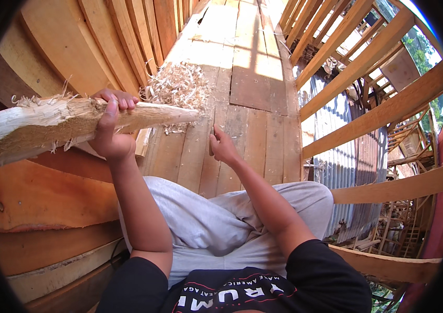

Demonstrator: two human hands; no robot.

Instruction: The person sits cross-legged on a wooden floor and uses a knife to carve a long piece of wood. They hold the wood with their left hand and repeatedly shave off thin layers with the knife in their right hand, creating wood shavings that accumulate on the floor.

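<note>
A thick, pale, rough-hewn wooden pole (28, 125) reaches in from the left edge and narrows to a point over the floorboards. Its surface is splintered, with curled shavings clinging to the top. My left hand (111, 125) is wrapped round the pole partway along its taper, thumb on the near side and fingers over the top. Just beyond and below the pole's tip, my right hand (225, 148) is closed, apart from the wood. A small brownish edge shows at its fingers, but what it grips is mostly hidden.
Curly wood shavings (177, 86) lie heaped on the plank floor (253, 133) beyond the pole. Board walling (49, 193) rises on the left. A slatted wooden railing (378, 117) runs along the right, with corrugated metal sheets (344, 156) below it. My crossed legs (216, 219) are in front.
</note>
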